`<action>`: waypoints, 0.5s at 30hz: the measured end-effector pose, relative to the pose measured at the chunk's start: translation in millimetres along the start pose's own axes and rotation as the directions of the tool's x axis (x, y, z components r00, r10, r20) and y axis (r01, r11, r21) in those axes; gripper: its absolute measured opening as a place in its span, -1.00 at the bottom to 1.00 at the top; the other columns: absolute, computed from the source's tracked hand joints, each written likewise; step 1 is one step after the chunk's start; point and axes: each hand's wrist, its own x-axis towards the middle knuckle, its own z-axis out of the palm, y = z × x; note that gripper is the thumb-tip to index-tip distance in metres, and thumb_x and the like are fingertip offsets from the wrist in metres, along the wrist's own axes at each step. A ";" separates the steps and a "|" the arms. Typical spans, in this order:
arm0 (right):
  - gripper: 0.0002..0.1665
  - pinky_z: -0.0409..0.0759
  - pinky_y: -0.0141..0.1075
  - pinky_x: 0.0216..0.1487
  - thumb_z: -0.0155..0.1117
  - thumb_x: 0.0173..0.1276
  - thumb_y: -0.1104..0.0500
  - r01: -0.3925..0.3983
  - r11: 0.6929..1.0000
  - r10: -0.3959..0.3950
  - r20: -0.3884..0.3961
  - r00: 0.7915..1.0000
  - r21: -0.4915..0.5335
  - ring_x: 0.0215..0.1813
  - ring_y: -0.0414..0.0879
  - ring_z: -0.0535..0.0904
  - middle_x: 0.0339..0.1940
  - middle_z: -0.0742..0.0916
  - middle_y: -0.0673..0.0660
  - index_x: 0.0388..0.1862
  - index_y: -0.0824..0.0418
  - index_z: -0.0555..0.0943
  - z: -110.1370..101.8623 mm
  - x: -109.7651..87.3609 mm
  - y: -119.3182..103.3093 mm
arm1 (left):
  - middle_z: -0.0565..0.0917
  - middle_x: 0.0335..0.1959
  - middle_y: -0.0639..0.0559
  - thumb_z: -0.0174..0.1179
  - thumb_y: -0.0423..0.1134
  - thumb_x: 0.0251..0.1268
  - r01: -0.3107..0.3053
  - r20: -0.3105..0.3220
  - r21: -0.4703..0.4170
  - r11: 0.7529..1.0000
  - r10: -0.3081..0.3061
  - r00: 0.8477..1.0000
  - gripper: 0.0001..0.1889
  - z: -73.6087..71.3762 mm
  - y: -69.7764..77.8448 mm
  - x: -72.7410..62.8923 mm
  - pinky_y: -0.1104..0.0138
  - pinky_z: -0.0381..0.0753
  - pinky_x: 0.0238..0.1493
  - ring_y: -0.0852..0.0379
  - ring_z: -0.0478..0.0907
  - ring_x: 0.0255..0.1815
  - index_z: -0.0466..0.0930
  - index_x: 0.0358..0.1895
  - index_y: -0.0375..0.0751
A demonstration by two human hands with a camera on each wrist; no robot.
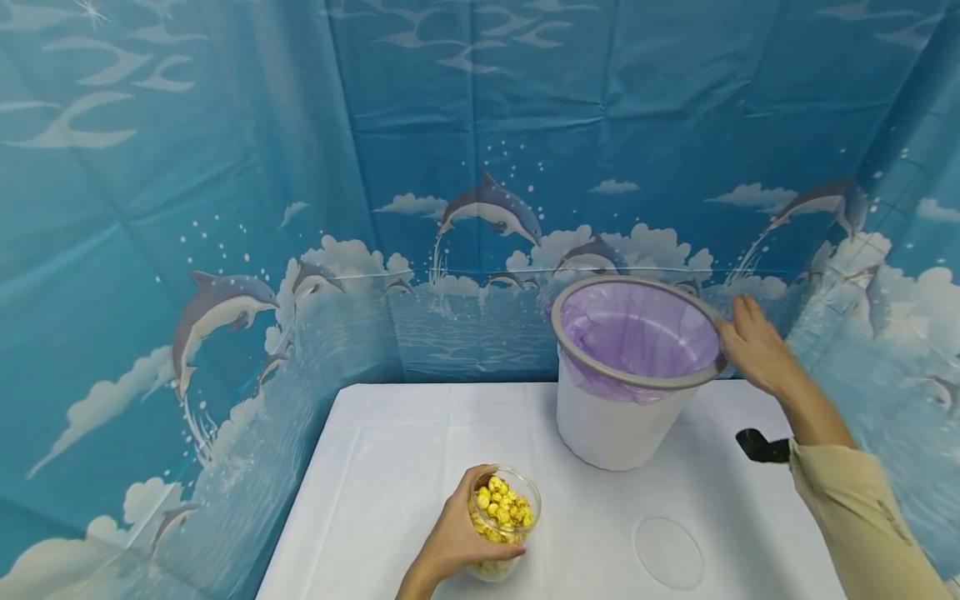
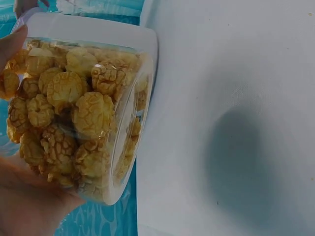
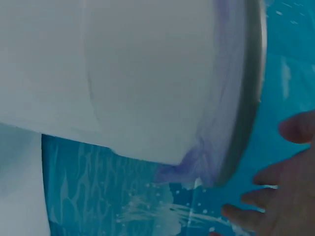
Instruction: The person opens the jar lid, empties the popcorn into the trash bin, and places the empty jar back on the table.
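My left hand [image 1: 459, 533] grips a clear round jar [image 2: 123, 162] of yellow popcorn [image 1: 501, 504] near the front of the table. The jar's top is uncovered, and popcorn fills it close to the rim. At the back right stands a white trash can [image 1: 611, 429] with a grey rim ring [image 1: 637, 379] and a purple liner bag [image 1: 637, 329]. Beside the ring's right side is my right hand [image 1: 759, 346], its fingers extended. The right wrist view shows those fingers [image 3: 268, 177] spread and apart from the ring.
A clear round lid [image 1: 669, 552] lies flat on the white-covered table [image 1: 405, 475], right of the jar and in front of the trash can. A blue dolphin-print curtain [image 1: 480, 108] surrounds the table's back and sides.
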 end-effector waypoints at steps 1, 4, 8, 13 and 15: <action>-0.08 -0.20 0.61 0.45 -0.52 0.69 -0.13 0.007 0.999 -0.004 0.053 0.999 -0.049 0.60 0.65 -0.34 0.59 -0.26 0.66 0.59 0.58 -0.39 -1.4 7.1 -3.5 | 0.52 0.36 0.06 0.71 0.03 -0.18 0.001 0.001 -0.002 1.000 -0.001 1.000 0.05 0.7 -0.1 0.2 0.10 0.50 0.40 0.04 0.48 0.38 0.27 0.46 0.21; -0.06 -0.18 0.57 0.48 -0.49 0.67 -0.10 0.017 0.985 0.012 0.166 0.986 -0.169 0.59 0.66 -0.34 0.58 -0.27 0.67 0.57 0.64 -0.39 2.8 21.7 -8.7 | 0.51 0.37 0.02 0.71 0.02 -0.17 0.010 0.002 -0.011 1.000 -0.010 1.000 0.05 2.8 -0.8 -0.1 0.08 0.49 0.40 0.02 0.47 0.38 0.26 0.47 0.21; -0.11 -0.23 0.46 0.57 -0.42 0.62 0.04 0.018 0.978 0.017 0.167 0.986 -0.207 0.58 0.67 -0.34 0.56 -0.25 0.73 0.54 0.72 -0.36 12.1 26.7 -8.7 | 0.50 0.38 -0.06 0.70 -0.04 -0.15 0.030 -0.006 -0.046 0.998 -0.030 1.000 0.04 1.2 -3.3 -0.2 0.03 0.50 0.38 -0.02 0.46 0.38 0.26 0.47 0.15; -0.13 -0.26 0.44 0.58 -0.41 0.62 0.08 0.022 0.982 0.005 0.145 0.989 -0.188 0.59 0.65 -0.35 0.58 -0.25 0.71 0.55 0.69 -0.37 16.5 28.6 -11.4 | 0.48 0.38 -0.14 0.70 -0.09 -0.13 0.027 -0.079 -0.045 0.999 -0.031 0.996 0.05 -22.6 10.6 16.7 -0.05 0.55 0.34 -0.10 0.48 0.36 0.23 0.48 0.04; -0.13 -0.24 0.44 0.58 -0.41 0.62 0.07 0.016 0.982 0.013 0.152 0.988 -0.189 0.60 0.65 -0.36 0.58 -0.26 0.70 0.56 0.68 -0.37 18.2 29.8 -13.6 | 0.45 0.41 -0.16 0.70 -0.07 -0.14 0.015 -0.119 -0.018 1.000 -0.017 0.993 0.09 -38.4 25.7 30.0 -0.08 0.56 0.33 -0.13 0.48 0.37 0.19 0.50 0.00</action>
